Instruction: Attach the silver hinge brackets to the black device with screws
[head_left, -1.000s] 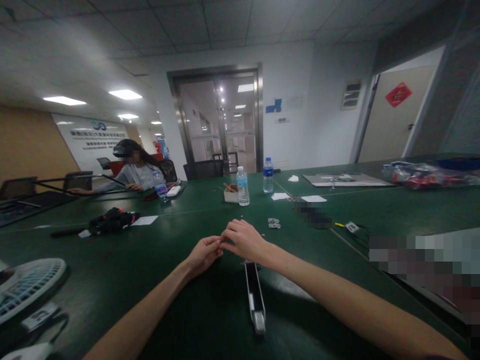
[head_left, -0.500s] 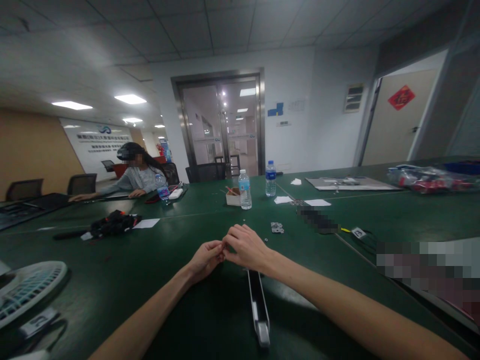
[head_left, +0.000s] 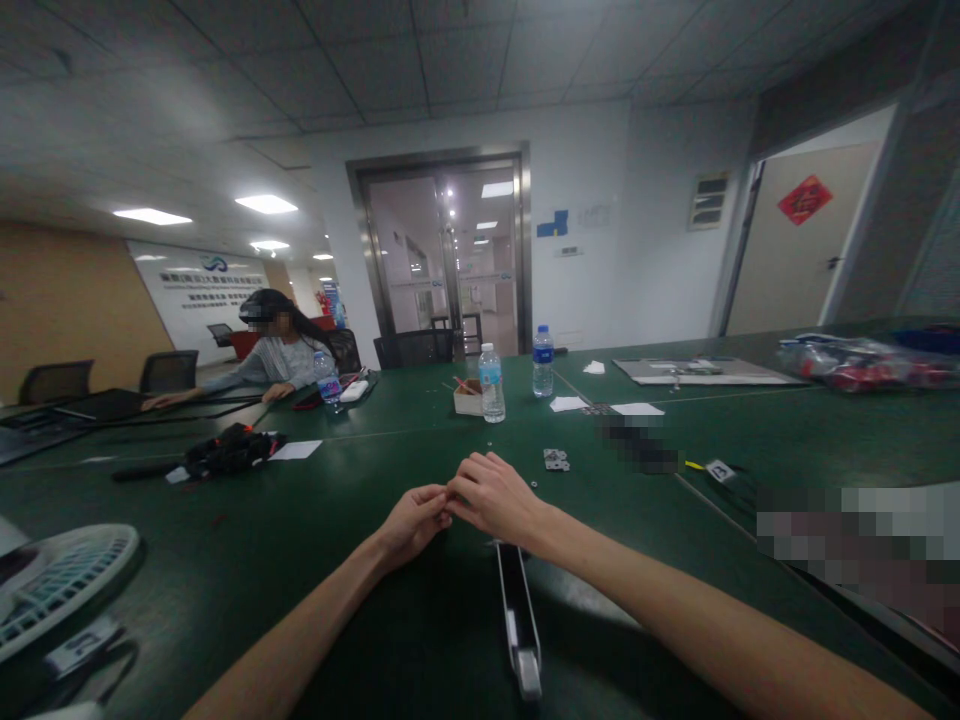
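Observation:
My left hand (head_left: pixel 412 522) and my right hand (head_left: pixel 495 497) meet fingertip to fingertip above the green table (head_left: pixel 315 560), both pinched shut on something too small to make out. Just under my right wrist a long dark metal rail (head_left: pixel 517 615) lies on the table, its pale end pointing toward me. A small metal hinge plate (head_left: pixel 556 459) rests a little beyond my right hand, with a few tiny loose parts near it.
Two water bottles (head_left: pixel 492 383) and a small box (head_left: pixel 469 396) stand mid-table. A black bundle (head_left: pixel 225 452) lies left, a white fan (head_left: pixel 56 585) at the near left. Another person (head_left: pixel 279 352) sits at the far left. Bags of parts (head_left: pixel 862 362) lie far right.
Both hands stay pinched together in the same place on the table. The view has tilted slightly, so everything sits a little lower and to the right in the picture.

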